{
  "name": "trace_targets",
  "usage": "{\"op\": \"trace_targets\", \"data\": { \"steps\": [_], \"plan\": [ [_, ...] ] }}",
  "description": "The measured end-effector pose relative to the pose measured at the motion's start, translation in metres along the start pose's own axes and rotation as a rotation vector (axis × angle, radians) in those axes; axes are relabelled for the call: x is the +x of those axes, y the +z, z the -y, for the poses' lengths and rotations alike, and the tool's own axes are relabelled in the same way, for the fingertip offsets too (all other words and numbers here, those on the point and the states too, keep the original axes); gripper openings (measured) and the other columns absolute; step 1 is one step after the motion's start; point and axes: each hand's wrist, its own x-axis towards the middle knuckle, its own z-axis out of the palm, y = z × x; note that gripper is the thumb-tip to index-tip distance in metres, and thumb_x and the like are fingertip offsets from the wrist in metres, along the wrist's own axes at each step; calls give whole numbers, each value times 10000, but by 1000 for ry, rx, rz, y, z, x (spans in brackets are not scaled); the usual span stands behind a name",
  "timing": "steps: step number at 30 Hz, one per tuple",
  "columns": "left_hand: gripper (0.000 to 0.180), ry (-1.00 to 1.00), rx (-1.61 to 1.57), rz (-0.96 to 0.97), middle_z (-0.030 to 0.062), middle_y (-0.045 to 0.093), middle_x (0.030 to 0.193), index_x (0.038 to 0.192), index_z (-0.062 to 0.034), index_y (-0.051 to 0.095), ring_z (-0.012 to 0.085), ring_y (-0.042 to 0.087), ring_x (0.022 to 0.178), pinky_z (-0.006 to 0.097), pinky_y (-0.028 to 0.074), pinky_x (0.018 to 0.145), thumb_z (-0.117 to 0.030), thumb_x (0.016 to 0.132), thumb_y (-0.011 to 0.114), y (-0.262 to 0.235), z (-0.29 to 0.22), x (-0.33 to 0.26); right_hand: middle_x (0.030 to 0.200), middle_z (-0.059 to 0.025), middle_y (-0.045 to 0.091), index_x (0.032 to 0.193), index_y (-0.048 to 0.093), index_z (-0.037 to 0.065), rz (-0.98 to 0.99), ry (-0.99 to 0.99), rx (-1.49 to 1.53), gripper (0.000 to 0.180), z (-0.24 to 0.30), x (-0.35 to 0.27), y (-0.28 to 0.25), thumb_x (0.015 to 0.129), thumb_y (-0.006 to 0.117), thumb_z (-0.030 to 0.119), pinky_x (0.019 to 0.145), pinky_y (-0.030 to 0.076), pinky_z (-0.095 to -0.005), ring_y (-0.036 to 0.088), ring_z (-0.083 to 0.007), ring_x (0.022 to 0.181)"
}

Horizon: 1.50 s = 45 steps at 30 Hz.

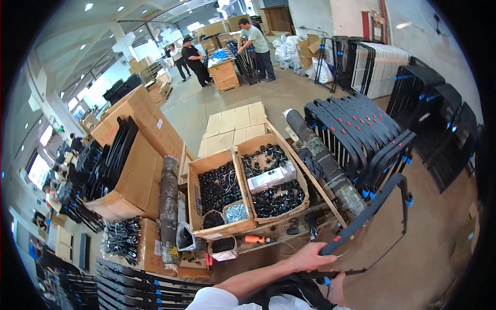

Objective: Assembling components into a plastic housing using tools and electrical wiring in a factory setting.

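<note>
A black tubular frame [370,211] with a red spot and blue fittings is held at my right side, its bent end reaching out over the floor. My left hand [309,257] reaches across from the left and is closed around the frame's upper bar. Lower down, my right hand [337,290] is at the frame's lower bar, beside a blue fitting [323,281]; its fingers are partly hidden, and it looks closed on the bar. In front of me two cardboard boxes [248,209] hold many small black parts.
A white box [268,178] lies on the black parts. An orange-handled tool [257,239] and a black power tool [312,227] lie on the bench. Several black frames [351,121] stand in a row at the right. Stacked black bars [134,284] are at lower left. People work farther back.
</note>
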Motion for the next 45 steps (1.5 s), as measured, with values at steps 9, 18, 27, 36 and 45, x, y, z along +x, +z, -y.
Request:
{"op": "trace_targets", "data": {
  "steps": [9,18,27,36,45],
  "plan": [
    [190,283,-435,-761,-70,538,648,1001,-99,667,30,473,512,229,346,457,-283,1020,710,-195,86,-170,838,-36,656,973,589,138,192,-597,-77,349,154,-175,156,978,585,487,684,508,-351,626,-179,757],
    [286,137,-313,-1676,-18,631,737,1041,4,749,73,524,700,314,464,641,-273,1012,689,-347,272,-310,766,34,483,907,547,160,542,-575,-281,186,127,-284,341,1053,607,260,685,447,-306,497,-115,703],
    [345,-350,-258,-1632,166,760,930,1123,-65,735,342,731,910,462,542,837,-368,975,662,-388,346,-414,808,20,592,967,579,148,607,-460,-504,162,3,-265,411,1030,671,265,739,509,-291,595,-129,767],
    [361,-439,373,-1700,253,720,1098,1197,-35,731,438,679,1038,519,522,931,-282,939,677,-403,365,-435,769,-23,587,872,545,130,381,-264,-517,146,-46,-233,417,963,655,163,712,547,-349,609,-193,735],
    [492,-613,800,-1741,286,705,1224,1297,86,651,461,668,1118,519,527,958,-266,954,681,-386,389,-402,1071,-136,693,1152,607,34,379,-43,-585,261,-47,-163,328,954,629,203,939,570,-490,731,-313,1011]
  ]
}}
